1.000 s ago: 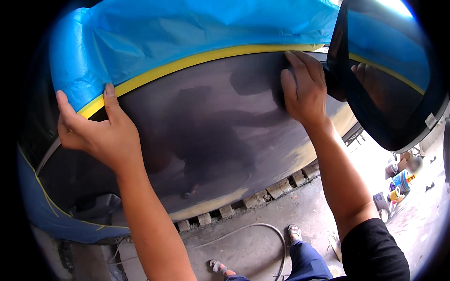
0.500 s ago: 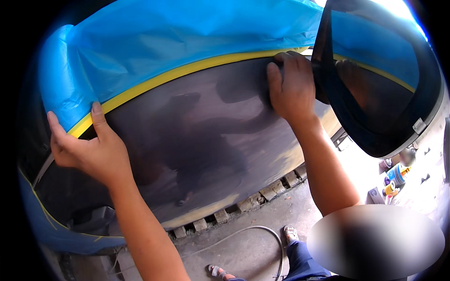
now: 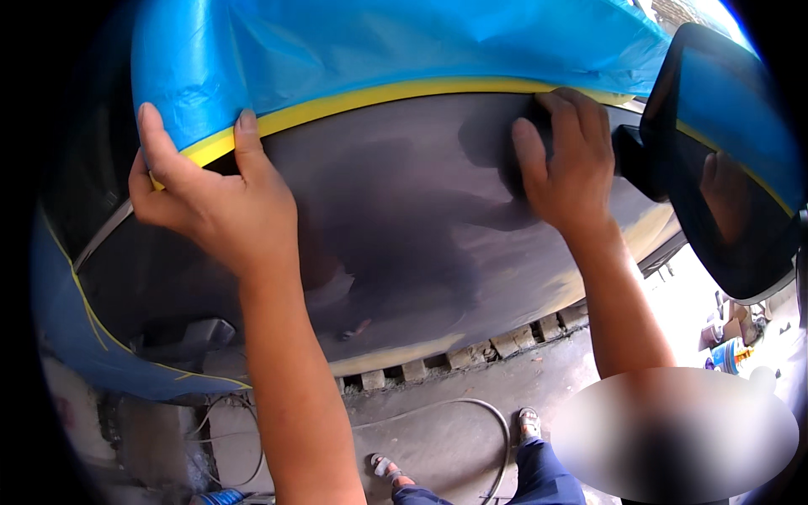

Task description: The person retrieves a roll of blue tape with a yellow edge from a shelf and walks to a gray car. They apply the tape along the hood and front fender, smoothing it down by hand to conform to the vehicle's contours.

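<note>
A blue masking film [image 3: 404, 50] with a yellow tape edge [image 3: 353, 98] runs along the top of a dark grey car door panel [image 3: 370, 219]. At the tape's left end, my left hand [image 3: 227, 194] holds the film's taped edge. Its thumb lies on the tape, its forefinger is stretched along the film, and the other fingers are curled and partly hidden. A dark gap shows under the tape there. Close to the mirror mount, my right hand [image 3: 576, 160] rests with fingertips at the tape line and thumb spread on the panel, holding nothing.
A black side mirror [image 3: 715, 177] juts out right of my right hand. More blue sheeting [image 3: 109, 337] with yellow tape covers the lower left. A hose [image 3: 438, 402] loops over the floor near my feet. Cans and other items [image 3: 730, 355] stand at the right.
The door, film, mirror and both hands have shifted rightward in view. My right hand stays near the mirror mount at the tape line; my left hand keeps its place at the tape's left end.
</note>
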A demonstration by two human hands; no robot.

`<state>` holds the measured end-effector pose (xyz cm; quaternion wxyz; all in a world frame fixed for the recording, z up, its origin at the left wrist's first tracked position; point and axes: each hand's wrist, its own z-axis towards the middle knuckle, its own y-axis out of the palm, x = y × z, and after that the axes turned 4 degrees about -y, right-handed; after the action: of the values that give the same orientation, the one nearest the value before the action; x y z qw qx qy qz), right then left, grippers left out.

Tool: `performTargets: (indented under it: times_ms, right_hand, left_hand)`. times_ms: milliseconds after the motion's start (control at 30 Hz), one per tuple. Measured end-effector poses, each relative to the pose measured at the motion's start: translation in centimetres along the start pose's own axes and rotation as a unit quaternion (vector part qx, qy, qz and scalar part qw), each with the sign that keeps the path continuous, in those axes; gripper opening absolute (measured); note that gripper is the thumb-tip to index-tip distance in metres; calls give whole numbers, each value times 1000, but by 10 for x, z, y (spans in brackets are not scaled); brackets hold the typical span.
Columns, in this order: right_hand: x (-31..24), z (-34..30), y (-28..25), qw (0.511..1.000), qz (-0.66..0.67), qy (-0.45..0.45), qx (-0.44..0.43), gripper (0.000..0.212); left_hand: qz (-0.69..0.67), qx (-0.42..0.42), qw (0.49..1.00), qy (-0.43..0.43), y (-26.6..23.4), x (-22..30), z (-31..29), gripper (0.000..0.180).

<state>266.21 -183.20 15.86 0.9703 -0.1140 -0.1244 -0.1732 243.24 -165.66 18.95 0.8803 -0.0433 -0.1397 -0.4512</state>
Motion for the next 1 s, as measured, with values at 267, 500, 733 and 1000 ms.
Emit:
performTargets:
  times_ms: [267, 500, 733, 1000]
  right_hand:
    - [-11, -1, 5, 1000, 5, -3, 0, 32]
    - [-28, 7, 3, 999, 26, -19, -7, 35]
    - [-63, 21, 5, 995, 96, -31, -29, 39]
    - [-103, 44, 14, 979, 185, -69, -55, 53]
  left_hand:
    - [24, 9, 999, 42, 2, -2, -1, 81]
    - [25, -7, 999, 29, 1, -3, 2, 82]
    - [35, 9, 998, 58, 1, -7, 1, 83]
    - [28, 20, 997, 62, 5, -7, 0, 81]
